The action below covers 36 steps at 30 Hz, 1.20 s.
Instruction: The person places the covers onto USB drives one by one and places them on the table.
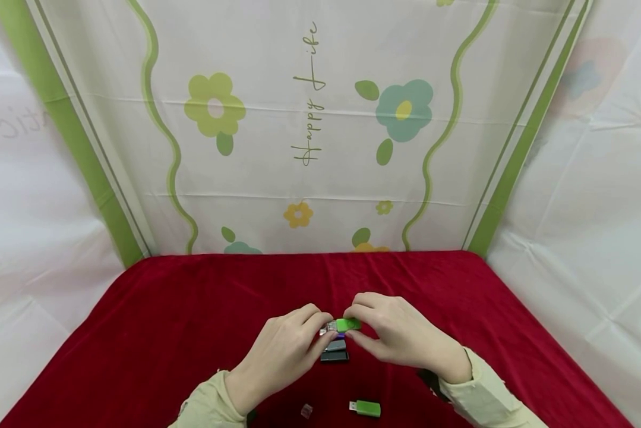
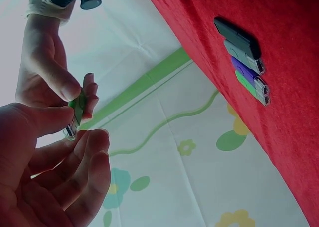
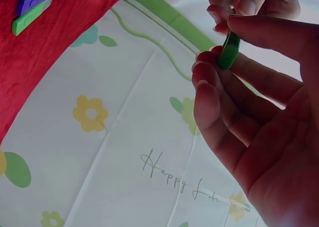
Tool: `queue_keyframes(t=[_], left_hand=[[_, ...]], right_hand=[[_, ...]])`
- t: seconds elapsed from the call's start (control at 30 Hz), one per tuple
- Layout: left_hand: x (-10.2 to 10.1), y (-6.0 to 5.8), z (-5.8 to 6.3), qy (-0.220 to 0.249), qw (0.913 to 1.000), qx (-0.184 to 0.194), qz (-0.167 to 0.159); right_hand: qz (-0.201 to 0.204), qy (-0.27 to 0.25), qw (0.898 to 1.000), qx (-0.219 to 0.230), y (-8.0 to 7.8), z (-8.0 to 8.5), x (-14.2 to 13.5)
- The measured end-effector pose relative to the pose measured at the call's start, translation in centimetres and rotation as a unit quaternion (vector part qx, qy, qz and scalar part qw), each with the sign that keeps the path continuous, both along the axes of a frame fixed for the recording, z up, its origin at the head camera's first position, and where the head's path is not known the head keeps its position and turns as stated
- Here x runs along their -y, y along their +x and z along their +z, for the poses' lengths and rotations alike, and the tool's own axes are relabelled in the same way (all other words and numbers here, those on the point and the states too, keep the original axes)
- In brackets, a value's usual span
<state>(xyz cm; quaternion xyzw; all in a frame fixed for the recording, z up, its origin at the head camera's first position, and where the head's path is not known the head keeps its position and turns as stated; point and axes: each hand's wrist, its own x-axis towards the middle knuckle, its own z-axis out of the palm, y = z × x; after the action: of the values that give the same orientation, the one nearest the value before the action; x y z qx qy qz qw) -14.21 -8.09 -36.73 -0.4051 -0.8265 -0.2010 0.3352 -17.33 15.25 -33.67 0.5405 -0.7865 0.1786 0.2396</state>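
Between both hands, above the red cloth, is a green USB flash drive (image 1: 349, 324). My right hand (image 1: 395, 327) pinches its green body between thumb and fingers. My left hand (image 1: 290, 339) pinches the plug end, where a clear cap (image 2: 70, 133) covers the metal plug. In the left wrist view, a black flash drive (image 2: 238, 37), a grey one (image 2: 243, 56), a purple one (image 2: 247, 73) and another green one (image 2: 249, 85) lie side by side, clear caps showing on some.
Near the front edge of the head view, an uncapped green flash drive (image 1: 368, 408) lies on the red cloth (image 1: 192, 333), with a loose clear cap (image 1: 306, 411) to its left. A flowered white curtain (image 1: 267, 166) stands behind, with white sheets at both sides.
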Motion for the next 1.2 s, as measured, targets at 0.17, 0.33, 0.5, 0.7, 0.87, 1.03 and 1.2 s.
queue_keyframes(t=[0.17, 0.33, 0.5, 0.7, 0.87, 1.03, 1.2], left_hand=[[-0.06, 0.02, -0.05, -0.006, 1.0, 0.005, -0.005], [-0.12, 0.06, -0.01, -0.013, 0.9999, 0.003, -0.007], [-0.15, 0.14, 0.04, -0.022, 0.9997, 0.005, -0.01], [-0.18, 0.15, -0.01, -0.029, 0.9994, 0.0, -0.017], [-0.06, 0.11, -0.06, -0.032, 0.9993, -0.004, -0.02], [0.02, 0.07, -0.17, -0.039, 0.9991, -0.007, -0.017], [-0.01, -0.06, -0.21, -0.046, 0.9988, -0.011, -0.016]], right_hand=[[0.008, 0.003, 1.0, 0.004, 0.0, -0.08, -0.01], [0.013, 0.007, 1.0, 0.005, -0.03, -0.12, -0.03], [0.025, 0.009, 1.0, 0.009, -0.09, -0.29, -0.07], [0.032, 0.015, 0.999, 0.009, -0.1, -0.36, -0.08], [0.034, 0.025, 0.999, 0.004, -0.07, -0.36, 0.03], [0.036, 0.027, 0.999, -0.003, 0.01, -0.38, 0.16], [0.034, 0.032, 0.999, -0.007, 0.06, -0.39, 0.21]])
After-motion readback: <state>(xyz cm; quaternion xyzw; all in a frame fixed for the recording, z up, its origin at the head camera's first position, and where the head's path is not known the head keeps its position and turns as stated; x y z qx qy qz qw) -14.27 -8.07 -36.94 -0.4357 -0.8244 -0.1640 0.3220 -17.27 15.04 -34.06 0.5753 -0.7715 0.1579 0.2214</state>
